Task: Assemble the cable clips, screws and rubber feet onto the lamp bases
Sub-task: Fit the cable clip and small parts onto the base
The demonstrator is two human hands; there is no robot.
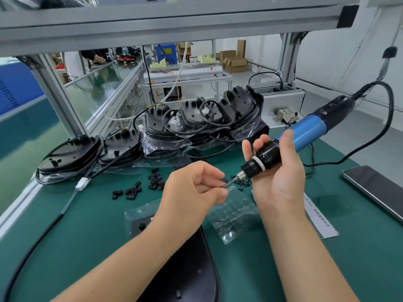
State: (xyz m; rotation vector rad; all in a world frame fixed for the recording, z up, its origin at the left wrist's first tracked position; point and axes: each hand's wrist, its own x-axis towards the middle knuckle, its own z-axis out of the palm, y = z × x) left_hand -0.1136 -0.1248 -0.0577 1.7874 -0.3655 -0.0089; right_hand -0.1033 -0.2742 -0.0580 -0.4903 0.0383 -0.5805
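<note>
My right hand (277, 171) grips a blue and black electric screwdriver (305, 134), its bit pointing down-left. My left hand (194, 184) pinches something small at the bit's tip (229, 183); the piece itself is too small to make out. A black lamp base (192, 264) lies on the green mat under my forearms, partly hidden by them. Loose black screws (243, 183) lie just behind the bit. Several black cable clips (133, 190) are scattered to the left. A clear bag (235, 212) with small dark parts lies under my hands.
Stacks of black lamp bases (72, 153) with coiled cables, some in plastic bags, line the back of the mat. A black cable with a white connector (82, 184) runs along the left. A phone (375, 188) lies at the right. A paper label (320, 223) sits beside my right forearm.
</note>
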